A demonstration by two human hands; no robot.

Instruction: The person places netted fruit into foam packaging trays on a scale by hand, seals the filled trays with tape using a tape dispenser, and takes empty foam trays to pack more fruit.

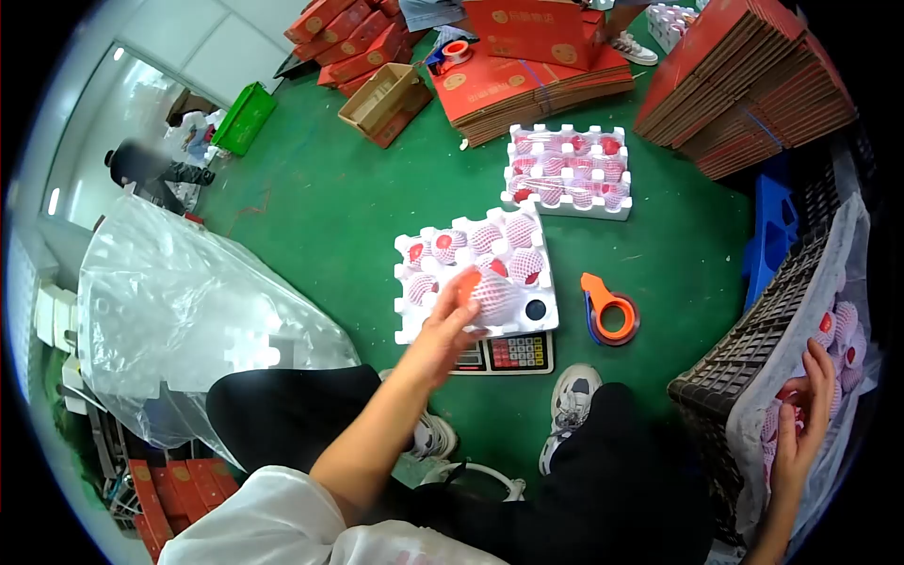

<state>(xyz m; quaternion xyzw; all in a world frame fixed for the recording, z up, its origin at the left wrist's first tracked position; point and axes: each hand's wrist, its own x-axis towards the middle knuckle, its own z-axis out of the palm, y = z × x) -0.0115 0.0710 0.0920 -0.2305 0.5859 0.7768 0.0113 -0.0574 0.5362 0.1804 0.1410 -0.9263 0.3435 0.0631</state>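
My left hand (446, 325) has its fingers around a round red fruit in a pink-and-white foam net (494, 298), over the front of a white foam tray (407, 336). Other netted fruits (485, 235) fill several of the tray's hollows; one hollow (536, 309) at the front right shows dark and bare. Beneath the tray is a digital scale (518, 352) with its keypad showing. At the far right my right hand (802, 424) reaches into a lined dark crate (744, 367), fingers apart against netted fruits (847, 344).
A second filled foam tray (584, 201) sits behind on the green floor. An orange tape dispenser (614, 318) lies right of the scale. Flattened red cartons (527, 99) are stacked at the back. Clear plastic sheeting (198, 311) spreads on the left. Other people are in the background.
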